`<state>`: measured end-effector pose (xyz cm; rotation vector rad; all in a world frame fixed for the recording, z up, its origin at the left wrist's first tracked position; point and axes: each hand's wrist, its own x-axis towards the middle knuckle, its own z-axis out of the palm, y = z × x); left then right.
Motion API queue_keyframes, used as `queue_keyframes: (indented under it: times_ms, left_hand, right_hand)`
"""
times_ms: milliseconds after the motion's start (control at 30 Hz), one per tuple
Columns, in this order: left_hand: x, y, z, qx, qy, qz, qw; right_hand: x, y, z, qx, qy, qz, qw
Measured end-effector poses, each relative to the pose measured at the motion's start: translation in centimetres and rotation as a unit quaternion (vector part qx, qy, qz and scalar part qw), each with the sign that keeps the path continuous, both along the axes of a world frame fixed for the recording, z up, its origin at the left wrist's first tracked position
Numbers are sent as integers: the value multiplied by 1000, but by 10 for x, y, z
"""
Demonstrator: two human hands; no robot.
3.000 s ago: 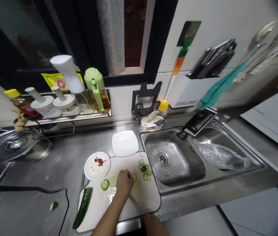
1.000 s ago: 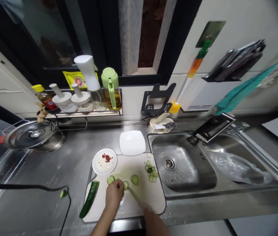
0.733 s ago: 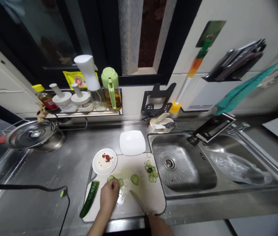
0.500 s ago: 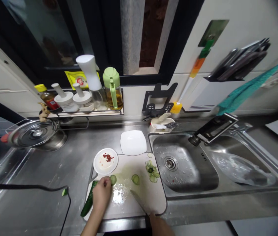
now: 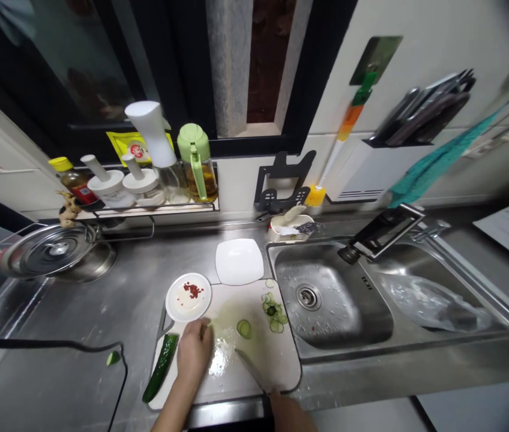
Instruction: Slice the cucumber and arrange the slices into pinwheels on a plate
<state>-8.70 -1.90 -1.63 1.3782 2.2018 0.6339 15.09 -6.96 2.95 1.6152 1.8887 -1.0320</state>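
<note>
My left hand (image 5: 195, 349) is closed over the left part of the white cutting board (image 5: 277, 366), fingertips pinched at a cucumber slice that the hand mostly hides. Left of it lies the uncut green cucumber piece (image 5: 161, 367). My right hand (image 5: 289, 413), partly cut off by the bottom edge, grips a knife (image 5: 251, 370) whose blade points up and left, low over the board. Beyond the knife tip sit overlapping cucumber slices (image 5: 244, 328). More thin slices (image 5: 275, 312) are scattered along the board's right side.
A white plate with chopped red bits (image 5: 186, 309) overlaps the board's upper left corner. A square white plate (image 5: 239, 261) stands behind the board. To the right is a steel sink (image 5: 340, 300). A cucumber end (image 5: 113, 358) lies left, beside a black cable (image 5: 125, 372).
My left hand has moved right, away from the long cucumber and over the slice beside its fingertips. The knife stays nearly still in my right hand. The view has shifted slightly.
</note>
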Motion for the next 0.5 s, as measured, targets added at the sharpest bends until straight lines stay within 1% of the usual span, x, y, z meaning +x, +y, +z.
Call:
queue_keyframes:
  times_ms: [33,100,267,367,500]
  left_hand:
    - [7,5,1,-2,-17,-16,1000]
    - [23,14,2,-30,-38,-51,998]
    - [60,32,1,-122,-37,-94,987]
    - [71,34,-2,-156,-22,-91,983]
    - [73,35,-5,-170,-21,-76,982]
  right_hand:
    - [-1,1,2,-8,-2,-2,1000]
    - [-3,2,6,-26,-4,-6,1000]
    - [-7,3,10,-6,-31,-10,999]
    - [-6,0,13,14,-41,-16,999]
    - [-5,-4,18,34,-41,-20,998]
